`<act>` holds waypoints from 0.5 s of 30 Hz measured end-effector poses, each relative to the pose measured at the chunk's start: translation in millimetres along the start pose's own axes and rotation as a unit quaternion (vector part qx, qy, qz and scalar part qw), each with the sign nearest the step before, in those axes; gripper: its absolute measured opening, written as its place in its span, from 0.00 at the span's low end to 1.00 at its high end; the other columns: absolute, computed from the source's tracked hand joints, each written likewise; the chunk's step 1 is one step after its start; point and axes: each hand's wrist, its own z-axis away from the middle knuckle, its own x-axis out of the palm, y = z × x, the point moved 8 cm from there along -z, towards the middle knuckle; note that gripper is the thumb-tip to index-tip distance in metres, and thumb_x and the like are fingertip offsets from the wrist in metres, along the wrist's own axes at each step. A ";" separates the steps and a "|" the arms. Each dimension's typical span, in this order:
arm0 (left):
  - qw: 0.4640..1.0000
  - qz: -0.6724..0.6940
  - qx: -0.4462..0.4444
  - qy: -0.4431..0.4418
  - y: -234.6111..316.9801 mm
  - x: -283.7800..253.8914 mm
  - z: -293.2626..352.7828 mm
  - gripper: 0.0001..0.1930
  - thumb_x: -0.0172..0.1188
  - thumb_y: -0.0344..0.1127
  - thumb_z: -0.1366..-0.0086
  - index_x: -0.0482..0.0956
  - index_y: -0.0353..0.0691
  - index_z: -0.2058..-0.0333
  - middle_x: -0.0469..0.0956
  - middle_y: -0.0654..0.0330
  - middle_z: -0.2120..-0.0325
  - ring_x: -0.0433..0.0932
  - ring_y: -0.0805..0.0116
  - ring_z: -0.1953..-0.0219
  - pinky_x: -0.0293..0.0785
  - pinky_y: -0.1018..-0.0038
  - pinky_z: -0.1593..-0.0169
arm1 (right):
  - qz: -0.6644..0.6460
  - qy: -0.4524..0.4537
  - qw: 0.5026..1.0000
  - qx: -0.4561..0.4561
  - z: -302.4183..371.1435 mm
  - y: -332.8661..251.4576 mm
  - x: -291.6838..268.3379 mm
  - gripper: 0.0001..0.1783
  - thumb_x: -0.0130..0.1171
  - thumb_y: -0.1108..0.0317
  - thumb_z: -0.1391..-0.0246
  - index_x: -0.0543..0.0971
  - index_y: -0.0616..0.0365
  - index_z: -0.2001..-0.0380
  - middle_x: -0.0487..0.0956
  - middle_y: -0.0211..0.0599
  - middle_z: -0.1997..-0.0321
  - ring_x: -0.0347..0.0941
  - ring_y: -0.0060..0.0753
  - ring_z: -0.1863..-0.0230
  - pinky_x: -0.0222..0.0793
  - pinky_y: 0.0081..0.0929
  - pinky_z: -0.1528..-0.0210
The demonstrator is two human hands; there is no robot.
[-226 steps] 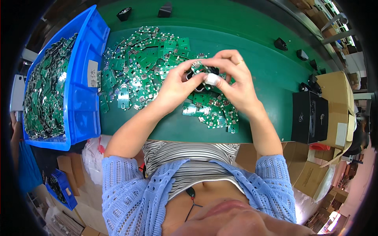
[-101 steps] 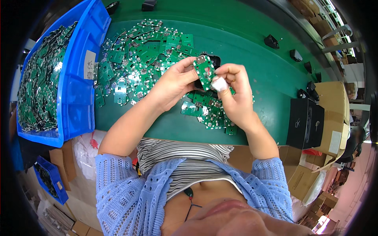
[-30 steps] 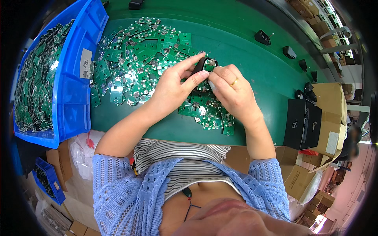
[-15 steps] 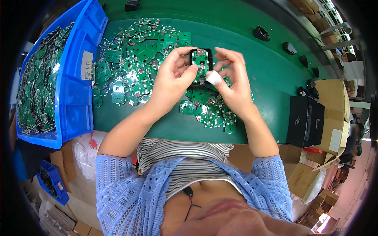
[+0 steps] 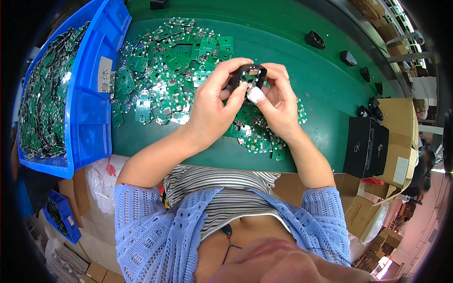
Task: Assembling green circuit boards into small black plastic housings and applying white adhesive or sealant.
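Hands meet above the table (image 5: 325, 101), both pinching one black frame (image 5: 248, 75) with a small green board seated in it. Left hand (image 5: 214, 111) grips the frame's left side, fingers curled around the edge, thumb pressed on its face. Right hand (image 5: 278, 104) holds the right side, fingertips over the top rim, taped thumb (image 5: 256, 95) on the lower edge. Frame lies between the two hands, roughly equally near each, long axis running left to right. Beyond sits the board pile (image 5: 165, 61); blue bin (image 5: 85, 94) far left.
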 end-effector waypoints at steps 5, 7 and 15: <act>1.000 0.012 0.009 0.014 2.1 -1.8 -0.8 0.17 0.49 0.19 0.43 0.65 0.33 0.53 0.71 0.55 0.62 0.73 0.71 0.60 0.76 0.77 0.61 | 0.029 -0.017 0.999 -0.015 -3.1 -3.3 0.4 0.20 0.54 0.75 0.52 0.65 0.64 0.54 0.58 0.37 0.53 0.61 0.28 0.55 0.68 0.25 0.53; 0.998 0.043 -0.036 0.024 -3.3 -2.3 -0.9 0.17 0.49 0.20 0.43 0.65 0.34 0.53 0.71 0.55 0.63 0.74 0.70 0.60 0.77 0.77 0.62 | 0.013 -0.031 0.999 0.006 -0.4 0.0 2.9 0.21 0.55 0.66 0.49 0.64 0.63 0.54 0.58 0.37 0.53 0.61 0.27 0.55 0.67 0.24 0.55; 0.999 0.032 -0.033 0.023 -9.6 3.0 -0.1 0.17 0.49 0.21 0.42 0.64 0.34 0.53 0.71 0.55 0.61 0.75 0.69 0.60 0.77 0.76 0.63 | 0.012 0.097 0.993 0.066 6.6 19.1 4.1 0.18 0.53 0.62 0.46 0.64 0.62 0.58 0.59 0.35 0.56 0.63 0.27 0.58 0.66 0.23 0.56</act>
